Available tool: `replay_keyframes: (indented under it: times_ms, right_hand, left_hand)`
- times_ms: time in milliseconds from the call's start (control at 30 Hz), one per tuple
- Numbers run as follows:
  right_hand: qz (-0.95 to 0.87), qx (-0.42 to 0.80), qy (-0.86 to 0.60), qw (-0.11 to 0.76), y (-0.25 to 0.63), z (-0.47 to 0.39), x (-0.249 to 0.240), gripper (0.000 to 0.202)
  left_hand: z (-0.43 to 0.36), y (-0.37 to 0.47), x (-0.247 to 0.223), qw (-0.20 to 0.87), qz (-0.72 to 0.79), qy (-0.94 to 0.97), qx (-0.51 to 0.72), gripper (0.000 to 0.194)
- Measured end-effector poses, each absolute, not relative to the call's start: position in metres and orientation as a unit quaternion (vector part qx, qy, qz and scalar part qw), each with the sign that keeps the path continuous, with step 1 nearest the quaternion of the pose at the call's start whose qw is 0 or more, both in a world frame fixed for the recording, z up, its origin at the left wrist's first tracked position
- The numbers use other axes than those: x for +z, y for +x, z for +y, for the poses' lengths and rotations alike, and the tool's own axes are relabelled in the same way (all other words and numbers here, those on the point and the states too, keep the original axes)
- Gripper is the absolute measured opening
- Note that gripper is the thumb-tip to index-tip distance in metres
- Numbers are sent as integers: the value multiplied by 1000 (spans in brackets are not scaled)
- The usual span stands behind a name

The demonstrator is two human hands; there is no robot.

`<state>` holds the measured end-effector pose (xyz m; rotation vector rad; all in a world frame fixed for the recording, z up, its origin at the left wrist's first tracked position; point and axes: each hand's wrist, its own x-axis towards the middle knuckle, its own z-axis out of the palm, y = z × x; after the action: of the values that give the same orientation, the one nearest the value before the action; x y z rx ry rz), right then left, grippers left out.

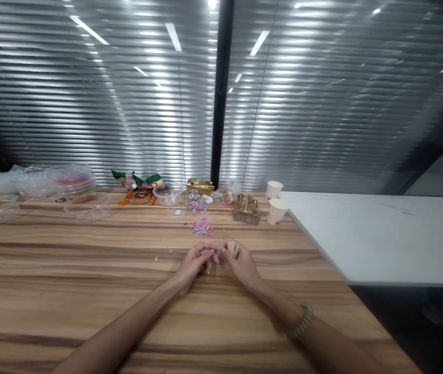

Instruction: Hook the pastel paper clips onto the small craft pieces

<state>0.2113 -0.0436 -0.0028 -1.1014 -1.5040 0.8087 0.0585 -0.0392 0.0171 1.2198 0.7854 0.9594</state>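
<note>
My left hand (pixel 195 265) and my right hand (pixel 242 264) meet over the table's middle, fingertips pinched close together. Between them are a few small pink and purple bands (pixel 217 255), gripped from both sides; their exact shape is too small to make out. Just beyond my fingers lies a loose pile of similar pastel bands (pixel 202 227). Behind that, more bands (pixel 198 206) spill by a clear plastic bag. A beaded bracelet (pixel 302 321) circles my right wrist.
Two paper cups (pixel 277 211) and a gold packet (pixel 246 210) stand at the back right. A clear bowl (pixel 168 196), green snack packets (pixel 139 180) and stacked plastic lids (pixel 74 179) line the back left. A white table (pixel 385 234) adjoins on the right.
</note>
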Motion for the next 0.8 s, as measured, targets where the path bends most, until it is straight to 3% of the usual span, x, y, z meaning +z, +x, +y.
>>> replay_keyframes:
  times_ms: [167, 367, 800]
  right_hand:
    - [-646, 286, -462, 536, 210, -46, -2, 21]
    - [-663, 254, -450, 541, 209, -47, 0, 17]
    - [-717, 258, -433, 481, 213, -43, -7, 27]
  left_hand:
    - [-40, 55, 24, 695, 334, 536, 344, 23]
    - [-41, 52, 28, 680, 345, 559, 326, 32]
    - [-33, 50, 14, 544, 429, 553, 464, 44]
